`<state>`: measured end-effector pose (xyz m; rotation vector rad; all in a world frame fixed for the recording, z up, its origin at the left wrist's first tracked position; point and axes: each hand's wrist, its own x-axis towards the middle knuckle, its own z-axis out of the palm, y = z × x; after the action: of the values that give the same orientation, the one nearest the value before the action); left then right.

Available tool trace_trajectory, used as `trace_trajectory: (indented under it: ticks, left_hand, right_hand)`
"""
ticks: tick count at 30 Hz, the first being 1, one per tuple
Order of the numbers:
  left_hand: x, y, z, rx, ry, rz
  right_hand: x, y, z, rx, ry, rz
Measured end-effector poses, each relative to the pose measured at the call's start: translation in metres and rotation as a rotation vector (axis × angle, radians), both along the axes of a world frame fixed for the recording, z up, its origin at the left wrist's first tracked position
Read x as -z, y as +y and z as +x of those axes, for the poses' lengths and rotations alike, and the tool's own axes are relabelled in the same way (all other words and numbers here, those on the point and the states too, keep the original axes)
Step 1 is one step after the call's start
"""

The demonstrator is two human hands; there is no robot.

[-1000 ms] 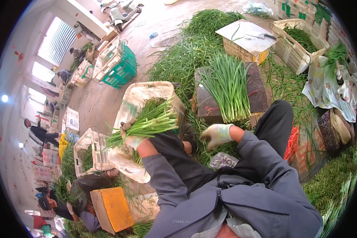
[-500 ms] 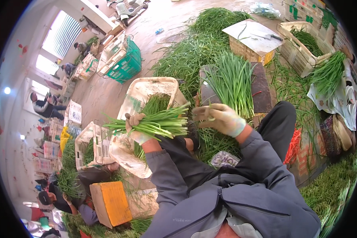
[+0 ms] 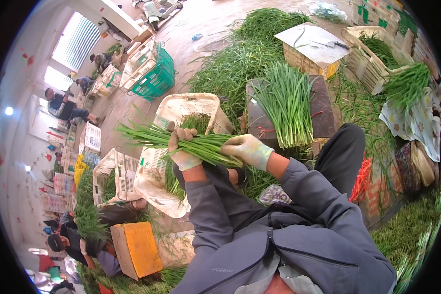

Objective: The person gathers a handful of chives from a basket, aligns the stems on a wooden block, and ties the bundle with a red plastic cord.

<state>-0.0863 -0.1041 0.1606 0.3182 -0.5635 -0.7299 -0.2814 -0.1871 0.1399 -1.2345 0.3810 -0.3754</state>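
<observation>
A loose bunch of garlic chives (image 3: 207, 146) lies crosswise above my lap, leaf tips to the left and pale stem ends to the right. My left hand (image 3: 183, 151), in a stained glove, is wrapped round its middle. My right hand (image 3: 251, 152), gloved too, is closed at the stem ends, its fingertips partly hidden by the stems. Beyond it, a larger sheaf of chives (image 3: 288, 105) rests on a dark board (image 3: 324, 112), stems toward me. Thin red ties (image 3: 266, 131) lie by the sheaf.
A cream plastic crate (image 3: 188, 101) holding chives stands beyond my left hand. Loose greens (image 3: 235, 63) are heaped farther off. A knife (image 3: 334, 44) lies on a white-topped box (image 3: 311, 41). Red strands (image 3: 361, 179) sit beside my right knee. People work at the left.
My right hand has moved left and down from above the board to the bunch's stem ends, closing there. The bunch has shifted slightly left and now tilts down to the right.
</observation>
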Motion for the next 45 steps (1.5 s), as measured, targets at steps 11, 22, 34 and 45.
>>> trace_trajectory:
  ticks: [11, 22, 34, 45]
  left_hand:
    - [0.004, 0.009, 0.039, -0.443, 0.192, 0.228]
    - [-0.010, -0.008, -0.020, -0.514, 0.216, 0.270]
    - [0.024, -0.006, 0.005, -0.531, 0.212, 0.322]
    - [0.017, 0.028, 0.089, -0.640, 0.246, 0.214]
  right_hand:
    - [0.082, -0.019, -0.070, -0.595, 0.729, -1.123]
    - [-0.003, 0.014, 0.019, 0.192, -0.013, 0.448]
    - [0.015, 0.001, -0.025, 0.265, -0.150, 0.383]
    - [0.050, -0.039, -0.104, -0.430, 0.504, -1.035]
